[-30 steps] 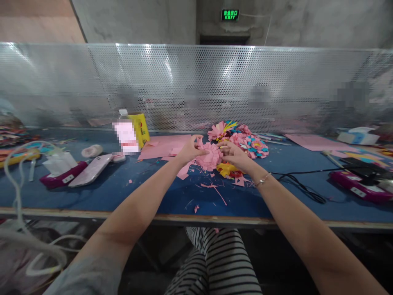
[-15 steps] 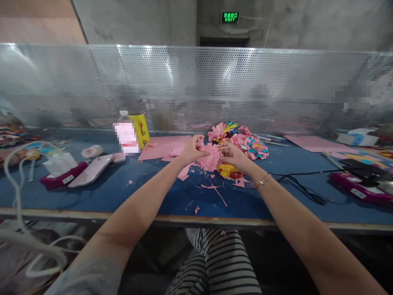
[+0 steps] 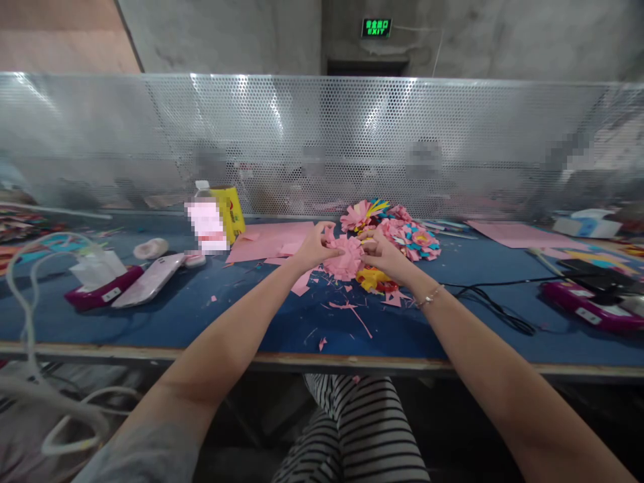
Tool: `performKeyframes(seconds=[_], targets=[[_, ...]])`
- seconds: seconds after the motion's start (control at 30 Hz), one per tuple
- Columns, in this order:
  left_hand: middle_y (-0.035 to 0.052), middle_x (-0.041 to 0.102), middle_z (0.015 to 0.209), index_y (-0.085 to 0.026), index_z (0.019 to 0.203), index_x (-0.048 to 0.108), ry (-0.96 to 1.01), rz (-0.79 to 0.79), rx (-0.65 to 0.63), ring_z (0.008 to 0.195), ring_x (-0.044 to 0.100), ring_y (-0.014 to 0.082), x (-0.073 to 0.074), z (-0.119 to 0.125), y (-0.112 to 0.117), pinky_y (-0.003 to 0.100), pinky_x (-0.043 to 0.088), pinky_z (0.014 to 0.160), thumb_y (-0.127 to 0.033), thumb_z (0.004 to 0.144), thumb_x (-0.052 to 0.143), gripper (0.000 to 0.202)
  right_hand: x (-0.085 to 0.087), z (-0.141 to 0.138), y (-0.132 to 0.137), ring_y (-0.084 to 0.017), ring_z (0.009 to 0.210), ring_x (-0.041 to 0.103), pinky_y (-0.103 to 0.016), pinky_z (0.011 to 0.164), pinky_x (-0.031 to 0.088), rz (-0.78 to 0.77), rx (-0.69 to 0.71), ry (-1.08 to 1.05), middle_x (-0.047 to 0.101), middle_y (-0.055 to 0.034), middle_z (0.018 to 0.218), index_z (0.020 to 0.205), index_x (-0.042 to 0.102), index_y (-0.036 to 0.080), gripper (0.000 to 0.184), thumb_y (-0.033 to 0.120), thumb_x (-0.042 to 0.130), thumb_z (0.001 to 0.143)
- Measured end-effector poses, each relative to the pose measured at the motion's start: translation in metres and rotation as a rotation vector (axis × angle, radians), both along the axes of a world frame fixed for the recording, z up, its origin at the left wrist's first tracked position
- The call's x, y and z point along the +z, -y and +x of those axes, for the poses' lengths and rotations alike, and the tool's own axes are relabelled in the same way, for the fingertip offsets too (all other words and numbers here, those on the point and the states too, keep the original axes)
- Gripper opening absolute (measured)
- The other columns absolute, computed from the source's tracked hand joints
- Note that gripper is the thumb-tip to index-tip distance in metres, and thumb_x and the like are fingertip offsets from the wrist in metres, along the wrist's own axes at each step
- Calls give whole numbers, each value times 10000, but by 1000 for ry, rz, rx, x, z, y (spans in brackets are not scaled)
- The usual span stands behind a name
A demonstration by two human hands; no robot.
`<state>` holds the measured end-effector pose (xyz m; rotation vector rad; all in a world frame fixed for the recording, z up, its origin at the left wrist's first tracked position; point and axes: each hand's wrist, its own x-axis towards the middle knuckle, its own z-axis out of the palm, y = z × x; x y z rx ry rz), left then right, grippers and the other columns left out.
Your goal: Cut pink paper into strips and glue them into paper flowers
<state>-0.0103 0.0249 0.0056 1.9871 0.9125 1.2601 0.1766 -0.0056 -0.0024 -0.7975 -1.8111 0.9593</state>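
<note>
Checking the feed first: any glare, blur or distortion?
All in the head view: glare streaks the perforated metal screen, pixelation covers most of the bottle, forearms look stretched toward the edges, and the pink paper flower looks soft in detail.

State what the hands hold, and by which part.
A pink paper flower: the left hand grips its left edge, the right hand its right edge.
</note>
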Motion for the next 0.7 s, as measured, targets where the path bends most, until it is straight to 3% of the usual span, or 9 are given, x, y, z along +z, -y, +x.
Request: performKeyframes(seconds=[0.7], targets=[[33,464,958,-168,1077,404,-2,-9,-5,638,423,48,0,0,2,211,386,585,-214,533,694,619,1,-1,-1,-72,554,394,-218,519,330,1,11,51,398,60,641,995,386,207,395,126,497,624]])
